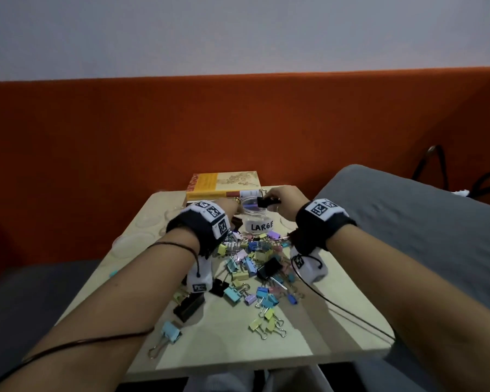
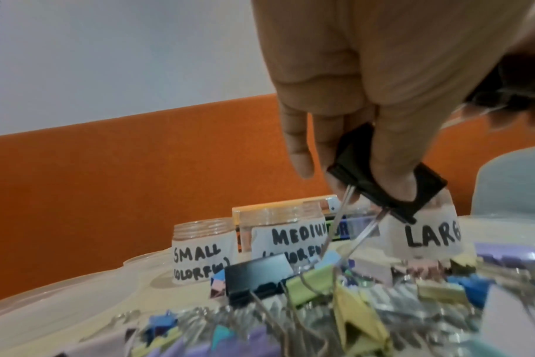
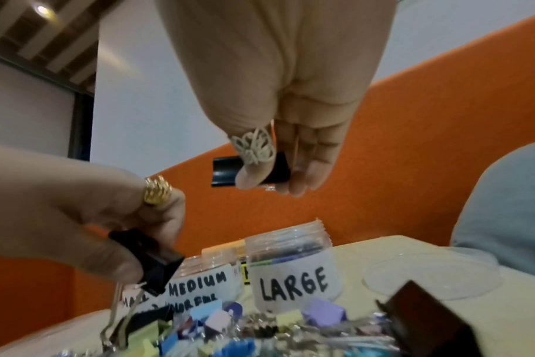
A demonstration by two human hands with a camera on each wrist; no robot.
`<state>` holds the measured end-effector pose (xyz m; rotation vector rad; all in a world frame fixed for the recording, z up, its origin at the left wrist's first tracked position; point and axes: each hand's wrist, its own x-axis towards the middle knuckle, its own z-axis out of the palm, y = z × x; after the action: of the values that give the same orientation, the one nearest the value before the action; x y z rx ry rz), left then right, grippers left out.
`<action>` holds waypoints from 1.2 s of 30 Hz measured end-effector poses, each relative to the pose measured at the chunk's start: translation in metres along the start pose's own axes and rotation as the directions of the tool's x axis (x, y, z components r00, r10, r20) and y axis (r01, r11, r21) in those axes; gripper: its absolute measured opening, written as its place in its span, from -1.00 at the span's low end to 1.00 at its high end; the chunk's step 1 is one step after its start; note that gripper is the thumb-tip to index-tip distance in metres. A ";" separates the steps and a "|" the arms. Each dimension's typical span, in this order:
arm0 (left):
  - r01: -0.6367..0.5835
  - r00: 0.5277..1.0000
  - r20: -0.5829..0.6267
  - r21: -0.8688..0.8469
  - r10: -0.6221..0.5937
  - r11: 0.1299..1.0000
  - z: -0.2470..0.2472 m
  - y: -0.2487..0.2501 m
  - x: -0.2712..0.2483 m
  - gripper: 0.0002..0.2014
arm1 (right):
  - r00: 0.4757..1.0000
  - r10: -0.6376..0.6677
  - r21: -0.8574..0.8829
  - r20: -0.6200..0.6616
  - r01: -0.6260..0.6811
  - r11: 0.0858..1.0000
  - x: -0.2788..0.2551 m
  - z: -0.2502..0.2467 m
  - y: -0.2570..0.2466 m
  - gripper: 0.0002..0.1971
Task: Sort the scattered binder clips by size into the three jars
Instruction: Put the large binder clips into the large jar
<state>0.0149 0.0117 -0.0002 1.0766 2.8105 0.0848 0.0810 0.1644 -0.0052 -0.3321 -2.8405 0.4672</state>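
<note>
Three clear jars stand at the table's far end, labelled SMALL [image 2: 199, 251], MEDIUM [image 2: 287, 232] and LARGE [image 1: 259, 220]. My right hand [image 1: 277, 200] pinches a large black binder clip [image 3: 223, 172] just above the mouth of the LARGE jar [image 3: 293, 265]. My left hand [image 2: 391, 169] pinches another large black clip [image 2: 428, 186] by its body, wire handles hanging down, just left of that jar and above the pile. A heap of colourful and black clips [image 1: 255, 264] covers the middle of the table [image 1: 337, 301].
A yellow book [image 1: 224, 183] lies behind the jars. Clear jar lids [image 1: 150, 222] rest on the table's left side and one lid [image 3: 428, 275] lies right of the LARGE jar. A grey cushion [image 1: 408, 222] borders the right edge; an orange backrest rises behind.
</note>
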 end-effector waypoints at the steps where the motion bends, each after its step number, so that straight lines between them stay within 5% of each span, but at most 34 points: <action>1: 0.013 0.999 -0.039 -0.048 -0.015 0.999 -0.004 -0.005 0.005 -0.55 | 1.000 0.006 -0.011 -0.007 -0.006 1.000 0.006 -0.001 -0.001 -0.69; 6: -0.051 0.968 -0.250 -0.216 -0.004 0.975 -0.020 -0.018 0.019 -0.62 | 0.997 0.077 -0.052 0.030 -0.075 0.996 0.039 0.002 0.006 -0.73; 13: -0.008 0.937 -0.313 -0.461 -0.154 0.887 -0.015 -0.018 0.073 -0.60 | 0.987 0.018 -0.064 0.157 -0.008 0.998 0.061 0.019 0.027 -0.68; 18: 0.047 0.939 -0.273 -0.496 -0.207 0.867 -0.012 -0.016 0.109 -0.71 | 0.996 0.024 0.085 0.091 -0.031 0.996 0.075 0.029 0.043 -0.69; 23: 0.065 0.963 -0.203 -0.462 -0.177 0.884 0.005 -0.003 0.129 -0.70 | 0.984 0.152 0.319 0.097 -0.175 0.932 0.085 0.039 0.051 -0.68; 32: -0.004 0.980 -0.198 -0.147 -0.026 0.989 0.023 -0.001 0.131 -0.81 | 0.985 0.116 0.323 0.131 -0.153 0.934 0.087 0.046 0.054 -0.67; 36: -0.007 0.971 -0.237 -0.093 -0.016 0.996 0.022 -0.004 0.123 -0.67 | 0.989 0.103 0.189 0.105 -0.121 0.974 0.082 0.042 0.054 -0.66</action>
<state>-0.0752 0.0906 -0.0350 1.1061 2.9820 0.3651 0.0024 0.2239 -0.0457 -0.4449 -2.8445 0.7978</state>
